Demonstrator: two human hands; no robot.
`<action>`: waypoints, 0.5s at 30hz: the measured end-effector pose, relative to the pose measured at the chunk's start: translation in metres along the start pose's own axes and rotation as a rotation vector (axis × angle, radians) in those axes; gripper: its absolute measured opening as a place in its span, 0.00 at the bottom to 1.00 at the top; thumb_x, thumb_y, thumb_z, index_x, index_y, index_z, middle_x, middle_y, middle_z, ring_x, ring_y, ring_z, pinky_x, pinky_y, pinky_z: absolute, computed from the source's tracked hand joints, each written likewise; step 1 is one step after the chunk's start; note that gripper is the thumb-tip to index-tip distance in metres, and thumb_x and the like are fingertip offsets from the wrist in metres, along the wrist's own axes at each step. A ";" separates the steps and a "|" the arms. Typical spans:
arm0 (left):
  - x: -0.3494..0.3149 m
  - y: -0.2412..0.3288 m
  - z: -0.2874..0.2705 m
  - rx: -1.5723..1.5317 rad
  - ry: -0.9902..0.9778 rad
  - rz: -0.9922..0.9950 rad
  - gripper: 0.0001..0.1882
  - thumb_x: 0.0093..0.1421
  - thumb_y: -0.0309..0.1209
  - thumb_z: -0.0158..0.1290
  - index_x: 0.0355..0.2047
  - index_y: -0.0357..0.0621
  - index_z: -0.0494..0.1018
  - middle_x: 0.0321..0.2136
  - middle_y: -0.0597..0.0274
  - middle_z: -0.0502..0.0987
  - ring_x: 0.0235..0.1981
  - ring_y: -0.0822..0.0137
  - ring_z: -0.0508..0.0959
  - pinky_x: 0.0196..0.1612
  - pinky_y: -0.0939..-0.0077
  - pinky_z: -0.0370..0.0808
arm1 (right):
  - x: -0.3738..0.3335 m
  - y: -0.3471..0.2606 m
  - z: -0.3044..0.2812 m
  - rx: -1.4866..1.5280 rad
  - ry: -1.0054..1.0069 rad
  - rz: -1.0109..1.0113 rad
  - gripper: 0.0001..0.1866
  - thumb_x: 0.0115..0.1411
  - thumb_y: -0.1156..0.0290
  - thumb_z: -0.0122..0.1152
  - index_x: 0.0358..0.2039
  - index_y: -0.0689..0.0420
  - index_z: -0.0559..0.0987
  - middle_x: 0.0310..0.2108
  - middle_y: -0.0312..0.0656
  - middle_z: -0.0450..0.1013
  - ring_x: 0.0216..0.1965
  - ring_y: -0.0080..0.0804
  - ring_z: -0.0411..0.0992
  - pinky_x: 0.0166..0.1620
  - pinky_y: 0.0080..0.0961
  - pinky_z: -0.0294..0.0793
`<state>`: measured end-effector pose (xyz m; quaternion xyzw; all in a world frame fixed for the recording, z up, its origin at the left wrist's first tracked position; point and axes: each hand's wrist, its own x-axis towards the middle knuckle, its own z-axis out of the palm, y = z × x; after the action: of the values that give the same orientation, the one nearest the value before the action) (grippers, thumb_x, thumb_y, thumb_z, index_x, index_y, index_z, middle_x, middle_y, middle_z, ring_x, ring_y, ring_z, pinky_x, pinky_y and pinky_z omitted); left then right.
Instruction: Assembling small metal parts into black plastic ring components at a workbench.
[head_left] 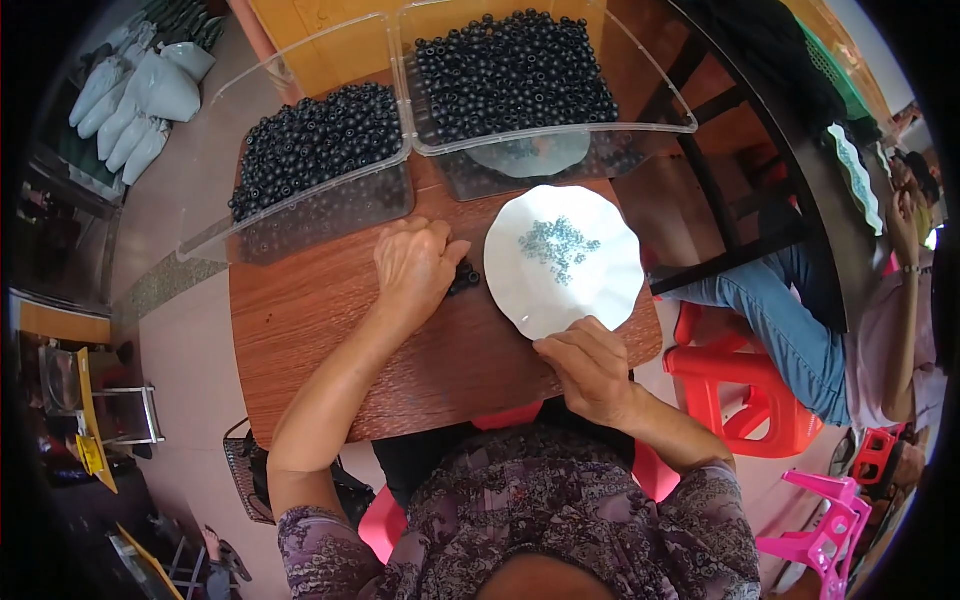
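A white plate (510,280) with a wavy rim lies on the brown wooden table, bearing a loose heap of tiny pale blue-green ring-like pieces (560,245). Left of the plate, a few black beads (463,279) rest on the wood. My left hand (412,262) is down on the table just beside these beads, fingers curled in; whatever they hold is hidden. By the plate's near rim, my right hand (590,368) has thumb and fingers pinched together. I cannot make out anything between them.
Two clear plastic bins stand at the table's back, the left bin (330,215) and the right bin (555,140), both with many black beads. Red stools (745,390) and a seated person in jeans (780,320) are to the right. White sacks (140,100) lie far left.
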<state>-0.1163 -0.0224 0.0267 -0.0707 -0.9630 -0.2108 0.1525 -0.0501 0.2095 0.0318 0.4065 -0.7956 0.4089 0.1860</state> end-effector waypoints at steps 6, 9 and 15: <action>0.014 0.009 0.003 0.119 -0.227 -0.076 0.11 0.43 0.34 0.61 0.18 0.37 0.75 0.24 0.46 0.76 0.29 0.51 0.76 0.39 0.55 0.66 | -0.002 0.006 -0.006 0.003 0.011 0.038 0.16 0.38 0.89 0.60 0.32 0.66 0.76 0.23 0.44 0.72 0.21 0.37 0.68 0.25 0.28 0.66; 0.013 0.002 0.005 0.126 -0.171 -0.018 0.11 0.44 0.33 0.60 0.21 0.36 0.75 0.25 0.46 0.76 0.30 0.51 0.76 0.39 0.56 0.67 | -0.001 0.008 -0.005 0.007 0.026 0.037 0.15 0.38 0.89 0.60 0.32 0.66 0.76 0.23 0.44 0.72 0.21 0.36 0.68 0.25 0.28 0.66; -0.001 -0.003 -0.015 -0.414 -0.156 -0.223 0.08 0.50 0.27 0.57 0.30 0.36 0.74 0.22 0.58 0.74 0.26 0.69 0.73 0.34 0.76 0.68 | 0.006 0.010 0.000 0.027 0.049 0.064 0.12 0.42 0.88 0.60 0.30 0.66 0.76 0.22 0.44 0.72 0.21 0.37 0.68 0.25 0.28 0.66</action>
<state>-0.1122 -0.0320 0.0383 -0.0098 -0.9099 -0.4132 0.0358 -0.0618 0.2100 0.0308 0.3731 -0.7977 0.4355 0.1868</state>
